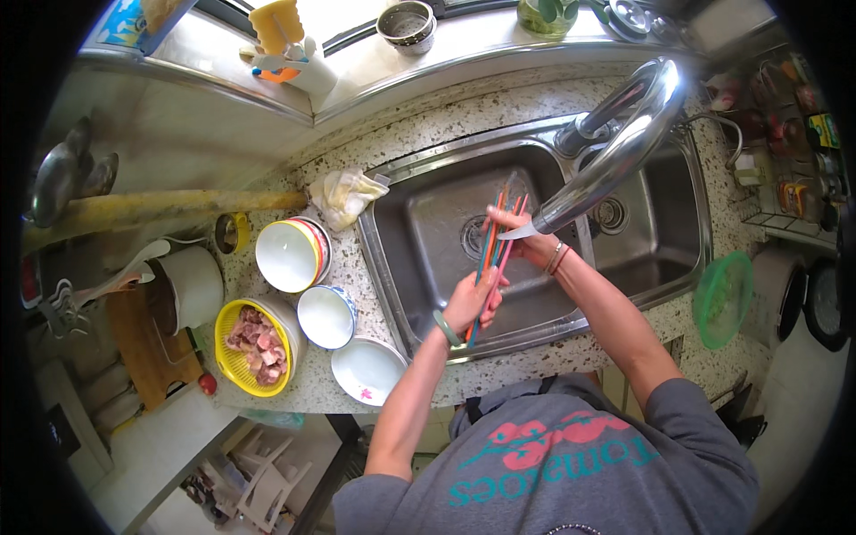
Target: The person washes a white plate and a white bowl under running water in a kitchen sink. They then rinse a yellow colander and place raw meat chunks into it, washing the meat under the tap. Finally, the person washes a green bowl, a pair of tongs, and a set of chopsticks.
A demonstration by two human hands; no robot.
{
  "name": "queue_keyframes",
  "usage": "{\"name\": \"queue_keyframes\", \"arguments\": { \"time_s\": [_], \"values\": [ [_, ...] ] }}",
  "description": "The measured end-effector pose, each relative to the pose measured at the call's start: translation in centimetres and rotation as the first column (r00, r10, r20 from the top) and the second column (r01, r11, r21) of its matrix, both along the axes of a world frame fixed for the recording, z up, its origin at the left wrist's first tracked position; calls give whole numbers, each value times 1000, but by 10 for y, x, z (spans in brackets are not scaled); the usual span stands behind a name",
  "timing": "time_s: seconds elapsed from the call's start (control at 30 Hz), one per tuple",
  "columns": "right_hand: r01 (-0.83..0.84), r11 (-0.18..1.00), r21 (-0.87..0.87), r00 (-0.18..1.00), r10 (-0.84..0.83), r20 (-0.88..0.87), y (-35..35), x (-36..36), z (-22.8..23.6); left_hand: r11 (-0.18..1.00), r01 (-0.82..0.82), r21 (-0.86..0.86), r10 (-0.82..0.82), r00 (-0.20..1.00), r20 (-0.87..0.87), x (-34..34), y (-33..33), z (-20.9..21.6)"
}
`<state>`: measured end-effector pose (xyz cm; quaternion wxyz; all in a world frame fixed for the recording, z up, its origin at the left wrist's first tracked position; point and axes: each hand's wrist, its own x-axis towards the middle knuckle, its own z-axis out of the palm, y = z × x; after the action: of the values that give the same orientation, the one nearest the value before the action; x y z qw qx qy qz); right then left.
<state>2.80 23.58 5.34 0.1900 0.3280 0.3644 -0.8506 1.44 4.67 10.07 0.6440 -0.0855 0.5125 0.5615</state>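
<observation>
A bundle of long, thin coloured sticks, seemingly chopsticks (493, 252), in red, orange, blue and pink, slants over the left sink basin (428, 259). My left hand (474, 303) is closed round the bundle's near end, a green bangle on its wrist. Farther up, my right hand (528, 239) grips the same sticks near their far end, just under the faucet's spout. The chrome faucet (615, 169) arches over from the back of the sink, and what looks like water runs from its tip onto the sticks and my right hand.
Left of the sink stand stacked bowls (287, 254), a patterned bowl (326, 316), a white dish (368, 370) and a yellow colander (234, 366) of raw meat pieces. A plastic bag (346, 198) lies at the sink's back left corner. A green basket (723, 300) stands at right.
</observation>
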Motion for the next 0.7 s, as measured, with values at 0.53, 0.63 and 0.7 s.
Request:
{"name": "queue_keyframes", "arguments": {
  "time_s": [0.53,0.63,0.7],
  "values": [
    [406,526,747,903,-104,-418,-17,56,33,491,-832,257,725,554,409,-10,86,-98],
    [462,409,787,876,-72,-477,-26,59,56,580,-806,115,762,587,273,-2,95,-105],
    [510,196,837,825,163,-541,-28,54,63,575,-810,-115,811,545,213,-11,97,-113]
  ]
}}
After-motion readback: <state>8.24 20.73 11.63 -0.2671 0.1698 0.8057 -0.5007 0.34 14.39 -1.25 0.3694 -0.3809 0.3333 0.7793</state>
